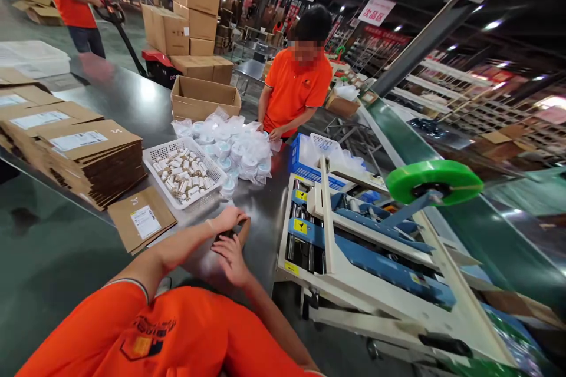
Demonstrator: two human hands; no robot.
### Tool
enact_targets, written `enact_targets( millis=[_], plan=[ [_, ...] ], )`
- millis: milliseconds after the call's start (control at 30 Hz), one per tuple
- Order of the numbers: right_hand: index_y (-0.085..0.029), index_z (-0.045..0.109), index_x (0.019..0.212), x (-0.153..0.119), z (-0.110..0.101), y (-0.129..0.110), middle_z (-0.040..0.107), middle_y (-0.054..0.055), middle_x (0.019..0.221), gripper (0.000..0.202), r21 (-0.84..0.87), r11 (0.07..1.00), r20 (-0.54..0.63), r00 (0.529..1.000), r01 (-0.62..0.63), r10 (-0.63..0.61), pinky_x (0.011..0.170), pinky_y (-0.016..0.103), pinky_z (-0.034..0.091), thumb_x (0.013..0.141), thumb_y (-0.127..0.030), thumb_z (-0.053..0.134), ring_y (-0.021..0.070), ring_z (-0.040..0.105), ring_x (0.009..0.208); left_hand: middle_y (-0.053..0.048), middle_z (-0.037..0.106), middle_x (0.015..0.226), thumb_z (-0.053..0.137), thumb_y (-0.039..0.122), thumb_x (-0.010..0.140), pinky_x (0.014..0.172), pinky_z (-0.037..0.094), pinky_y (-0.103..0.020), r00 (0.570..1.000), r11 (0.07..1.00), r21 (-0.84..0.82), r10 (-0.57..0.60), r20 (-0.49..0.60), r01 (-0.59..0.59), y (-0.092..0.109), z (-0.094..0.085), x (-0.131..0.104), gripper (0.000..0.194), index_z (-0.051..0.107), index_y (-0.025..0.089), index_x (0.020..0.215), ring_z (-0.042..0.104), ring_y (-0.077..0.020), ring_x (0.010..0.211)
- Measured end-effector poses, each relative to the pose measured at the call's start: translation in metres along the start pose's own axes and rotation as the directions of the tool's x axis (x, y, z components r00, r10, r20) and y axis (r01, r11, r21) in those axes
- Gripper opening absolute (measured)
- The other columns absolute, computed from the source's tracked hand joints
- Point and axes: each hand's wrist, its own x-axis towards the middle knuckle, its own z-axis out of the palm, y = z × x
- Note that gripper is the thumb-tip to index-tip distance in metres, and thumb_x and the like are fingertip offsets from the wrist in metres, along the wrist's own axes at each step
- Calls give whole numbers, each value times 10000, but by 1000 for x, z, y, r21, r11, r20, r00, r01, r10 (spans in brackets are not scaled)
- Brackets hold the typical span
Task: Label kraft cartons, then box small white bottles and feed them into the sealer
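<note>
A small brown cardboard box [242,234] sits at the near edge of the metal table, between my two hands. My left hand [226,220] grips its far side with bent fingers. From the near side my right hand [232,256] holds the box, its fingers somewhat apart across the cardboard. Both hands cover much of the box, so its inside is hidden. Just beyond is a white perforated basket [182,205] with many small white-and-brown rolled pieces [184,174]. Flat cardboard with a white label [145,222] lies left of my hands.
Stacked flat cartons [106,159] line the table's left side. Bagged round containers [239,144] are heaped behind the basket, near an open carton [206,99]. A co-worker in orange [298,85] stands across. A taping machine [354,259] with green tape [464,182] borders the right.
</note>
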Motion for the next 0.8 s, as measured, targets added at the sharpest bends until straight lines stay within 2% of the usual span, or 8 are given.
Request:
enact_targets(
  millis=[100, 167, 233, 300, 400, 500, 633, 800],
  plan=[
    [-258, 880, 1317, 28, -42, 17, 926, 71, 1209, 409, -2, 973, 49, 972, -230, 229, 1301, 506, 532, 1148, -168, 519, 251, 857, 1200, -186, 825, 968, 530, 278, 1225, 903, 562, -342, 998, 985, 160, -66, -21, 69, 5, 2, 12, 433, 870, 62, 1065, 779, -264, 933],
    [-224, 883, 1253, 35, -55, 21, 923, 73, 1069, 363, -118, 950, 81, 950, -291, 301, 1213, 454, 569, 1088, -103, 584, 253, 866, 1050, -199, 820, 992, 588, 214, 1193, 917, 593, -356, 996, 965, 245, -88, -33, 94, 4, 3, 15, 321, 860, 57, 1126, 804, -282, 954],
    [-210, 892, 1132, 34, -50, 15, 903, 98, 990, 312, -269, 913, 52, 942, -306, 331, 1095, 414, 602, 1030, -51, 644, 278, 856, 980, -217, 817, 1035, 608, 131, 1154, 934, 620, -377, 996, 940, 327, -87, -35, 93, 4, 6, 16, 253, 848, 52, 1165, 817, -303, 1001],
    [-227, 890, 1046, 27, -31, 3, 883, 128, 974, 329, -389, 847, -50, 927, -361, 372, 969, 405, 613, 1025, -22, 634, 300, 844, 946, -257, 817, 1139, 579, 71, 1132, 969, 636, -412, 998, 917, 395, -54, -23, 58, 6, 11, 16, 274, 848, 46, 1178, 814, -345, 1137],
    [-221, 892, 1192, 21, -4, -18, 883, 188, 1149, 402, -465, 749, -233, 881, -472, 412, 958, 441, 614, 1053, -4, 583, 353, 842, 1132, -305, 796, 1307, 547, 45, 1115, 1024, 643, -477, 999, 888, 458, 35, 23, -42, 12, 20, 16, 329, 868, 53, 1189, 763, -399, 1317],
    [-172, 879, 1199, 29, 7, -28, 866, 245, 1254, 392, -486, 710, -312, 861, -509, 403, 1037, 480, 603, 1073, 4, 552, 394, 804, 1293, -284, 823, 1209, 592, 47, 1089, 979, 660, -485, 991, 871, 474, 99, 92, -131, 15, 26, 19, 323, 894, 75, 1201, 800, -378, 1188],
    [-176, 841, 977, 54, 5, -24, 848, 188, 957, 308, -463, 701, -303, 840, -543, 450, 923, 450, 595, 1026, 28, 615, 351, 813, 963, -210, 842, 1004, 702, 94, 1075, 877, 655, -414, 983, 866, 473, 102, 153, -164, 6, 23, 26, 212, 914, 101, 1082, 828, -337, 985],
    [-171, 817, 1014, 64, 1, -7, 868, 161, 1074, 283, -462, 751, -320, 879, -471, 354, 963, 416, 615, 1017, 56, 649, 315, 819, 1059, -194, 839, 984, 683, 116, 1091, 809, 595, -355, 990, 870, 476, 77, 120, -125, -18, 17, 13, 256, 872, 53, 1252, 810, -301, 882]
  ],
)
